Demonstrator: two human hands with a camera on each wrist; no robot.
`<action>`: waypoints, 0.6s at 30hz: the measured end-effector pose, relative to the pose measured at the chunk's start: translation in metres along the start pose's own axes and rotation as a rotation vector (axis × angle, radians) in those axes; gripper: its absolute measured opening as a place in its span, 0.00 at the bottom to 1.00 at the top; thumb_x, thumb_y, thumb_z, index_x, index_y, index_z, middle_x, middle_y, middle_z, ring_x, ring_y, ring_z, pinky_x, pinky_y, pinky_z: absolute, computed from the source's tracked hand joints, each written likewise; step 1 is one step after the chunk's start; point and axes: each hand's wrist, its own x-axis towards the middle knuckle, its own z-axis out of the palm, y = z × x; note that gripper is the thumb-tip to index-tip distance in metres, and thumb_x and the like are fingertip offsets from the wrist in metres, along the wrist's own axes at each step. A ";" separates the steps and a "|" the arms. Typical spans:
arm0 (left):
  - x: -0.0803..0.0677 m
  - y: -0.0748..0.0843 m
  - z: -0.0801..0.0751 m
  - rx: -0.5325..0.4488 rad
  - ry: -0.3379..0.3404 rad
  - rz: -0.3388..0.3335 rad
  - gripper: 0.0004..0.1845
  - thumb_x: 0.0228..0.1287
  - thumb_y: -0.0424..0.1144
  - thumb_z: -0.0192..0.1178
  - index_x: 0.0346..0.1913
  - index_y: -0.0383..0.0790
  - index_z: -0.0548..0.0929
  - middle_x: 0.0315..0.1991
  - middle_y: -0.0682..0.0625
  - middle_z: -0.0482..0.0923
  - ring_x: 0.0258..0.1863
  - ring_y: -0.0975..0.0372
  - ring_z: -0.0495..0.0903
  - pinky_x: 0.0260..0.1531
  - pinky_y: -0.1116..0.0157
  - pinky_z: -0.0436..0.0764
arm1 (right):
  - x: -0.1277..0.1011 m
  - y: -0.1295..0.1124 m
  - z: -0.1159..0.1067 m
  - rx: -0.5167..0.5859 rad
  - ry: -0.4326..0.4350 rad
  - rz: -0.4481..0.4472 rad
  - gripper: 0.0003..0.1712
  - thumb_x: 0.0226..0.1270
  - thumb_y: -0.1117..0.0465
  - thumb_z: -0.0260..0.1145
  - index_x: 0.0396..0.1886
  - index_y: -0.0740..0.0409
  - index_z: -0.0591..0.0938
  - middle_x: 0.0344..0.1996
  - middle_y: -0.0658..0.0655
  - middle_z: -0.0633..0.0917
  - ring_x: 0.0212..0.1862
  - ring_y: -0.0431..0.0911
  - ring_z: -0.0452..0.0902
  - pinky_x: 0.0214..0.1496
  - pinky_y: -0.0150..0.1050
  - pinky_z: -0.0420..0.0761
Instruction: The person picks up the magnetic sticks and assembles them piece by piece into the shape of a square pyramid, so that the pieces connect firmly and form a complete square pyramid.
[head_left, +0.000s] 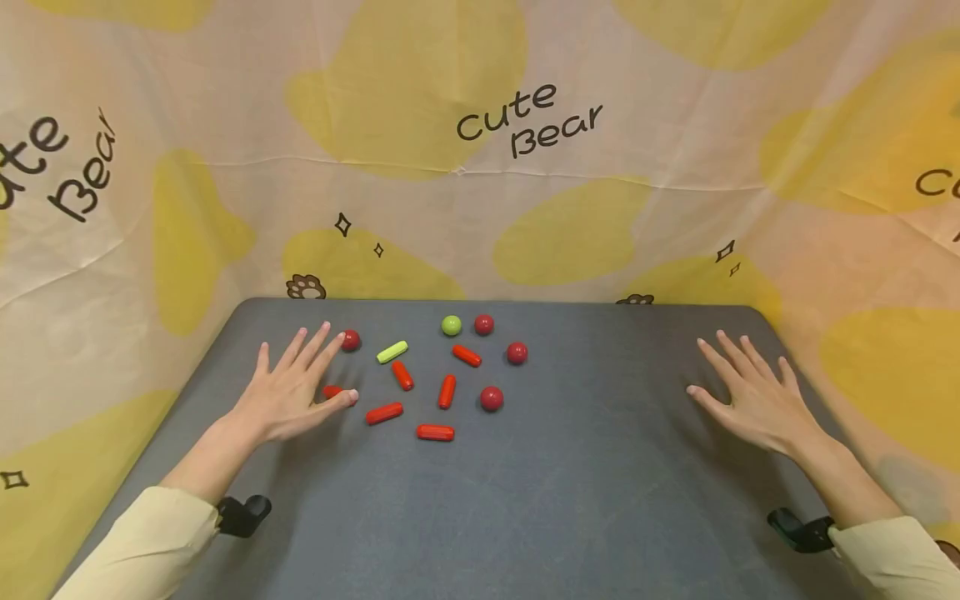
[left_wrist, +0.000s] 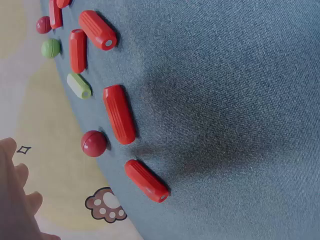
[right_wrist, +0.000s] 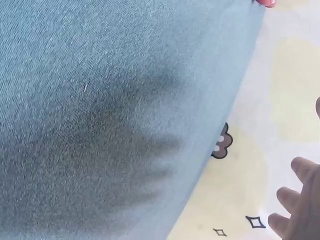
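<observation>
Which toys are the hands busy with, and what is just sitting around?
In hand or nearest the left hand:
red peg beside the thumb
red ball at the fingertips

Just lying about:
five other red pegs, such as one at
green peg
green ball
three more red balls, such as one at
right hand, spread over bare grey table

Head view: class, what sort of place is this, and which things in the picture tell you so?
Probably a small staged tabletop set, not a lived-in room. A grey table is walled in by a printed cloth backdrop, with only red capsules and balls on it, and both hands spread open.
</observation>
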 end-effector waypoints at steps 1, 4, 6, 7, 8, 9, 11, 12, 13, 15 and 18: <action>0.000 0.000 0.000 -0.002 0.002 0.002 0.48 0.57 0.72 0.42 0.73 0.46 0.46 0.74 0.44 0.40 0.71 0.43 0.41 0.57 0.32 0.34 | 0.000 -0.001 0.000 0.004 0.007 -0.003 0.42 0.64 0.39 0.54 0.73 0.44 0.50 0.72 0.60 0.51 0.71 0.62 0.42 0.58 0.71 0.43; 0.000 0.000 0.002 -0.008 0.016 0.008 0.48 0.56 0.72 0.43 0.73 0.46 0.47 0.73 0.44 0.41 0.70 0.44 0.42 0.58 0.32 0.36 | 0.002 -0.005 0.000 0.013 0.043 -0.028 0.41 0.63 0.41 0.56 0.72 0.45 0.53 0.69 0.62 0.57 0.67 0.65 0.53 0.54 0.70 0.54; 0.000 0.000 0.003 -0.015 0.030 0.013 0.48 0.56 0.71 0.44 0.72 0.46 0.49 0.73 0.44 0.42 0.70 0.43 0.43 0.58 0.33 0.38 | 0.004 -0.008 0.001 0.025 0.072 -0.049 0.41 0.62 0.43 0.59 0.71 0.46 0.56 0.67 0.64 0.62 0.62 0.66 0.60 0.49 0.67 0.62; 0.000 0.000 0.003 -0.017 0.036 0.016 0.48 0.56 0.71 0.44 0.72 0.46 0.50 0.73 0.43 0.42 0.70 0.43 0.44 0.58 0.33 0.39 | 0.005 -0.010 0.002 0.033 0.086 -0.059 0.40 0.61 0.44 0.60 0.71 0.47 0.58 0.65 0.64 0.65 0.60 0.67 0.63 0.46 0.65 0.65; -0.001 0.000 0.004 -0.020 0.040 0.018 0.48 0.56 0.71 0.45 0.72 0.45 0.50 0.73 0.43 0.43 0.70 0.43 0.45 0.58 0.33 0.39 | 0.005 -0.012 0.002 0.040 0.101 -0.070 0.40 0.60 0.45 0.61 0.70 0.48 0.60 0.63 0.65 0.67 0.58 0.66 0.66 0.43 0.64 0.68; -0.001 0.000 0.005 -0.023 0.046 0.020 0.48 0.56 0.71 0.45 0.72 0.45 0.51 0.73 0.43 0.44 0.70 0.43 0.45 0.58 0.33 0.40 | 0.006 -0.013 0.003 0.049 0.110 -0.081 0.39 0.60 0.45 0.62 0.69 0.49 0.61 0.61 0.65 0.69 0.55 0.66 0.68 0.40 0.63 0.70; -0.001 -0.001 0.005 -0.030 0.057 0.023 0.47 0.56 0.71 0.46 0.72 0.45 0.52 0.73 0.43 0.45 0.69 0.43 0.46 0.58 0.33 0.41 | 0.007 -0.017 0.004 0.076 0.123 -0.093 0.38 0.58 0.47 0.64 0.68 0.50 0.63 0.59 0.65 0.71 0.52 0.65 0.71 0.35 0.59 0.73; -0.001 -0.001 0.005 -0.032 0.064 0.024 0.47 0.56 0.70 0.47 0.72 0.45 0.52 0.73 0.43 0.45 0.69 0.43 0.47 0.58 0.33 0.42 | 0.008 -0.019 0.005 0.087 0.129 -0.095 0.38 0.58 0.48 0.65 0.67 0.50 0.64 0.57 0.65 0.72 0.51 0.64 0.72 0.33 0.58 0.73; -0.001 -0.001 0.005 -0.035 0.069 0.025 0.47 0.56 0.70 0.47 0.72 0.45 0.52 0.73 0.43 0.45 0.69 0.43 0.47 0.58 0.33 0.42 | 0.009 -0.021 0.005 0.100 0.134 -0.096 0.38 0.57 0.49 0.66 0.67 0.49 0.64 0.56 0.65 0.73 0.50 0.64 0.72 0.32 0.57 0.73; 0.000 -0.001 0.005 -0.044 0.085 0.028 0.47 0.55 0.69 0.49 0.72 0.45 0.52 0.73 0.44 0.45 0.69 0.44 0.47 0.58 0.34 0.43 | 0.010 -0.025 0.006 0.121 0.140 -0.100 0.38 0.57 0.50 0.67 0.67 0.49 0.64 0.55 0.65 0.74 0.48 0.64 0.73 0.30 0.55 0.73; 0.003 0.001 0.006 -0.065 0.112 0.035 0.46 0.55 0.68 0.50 0.71 0.46 0.53 0.73 0.46 0.46 0.70 0.45 0.47 0.59 0.36 0.45 | 0.013 -0.029 0.007 0.150 0.157 -0.099 0.38 0.57 0.53 0.67 0.66 0.50 0.65 0.53 0.64 0.74 0.48 0.63 0.73 0.31 0.56 0.74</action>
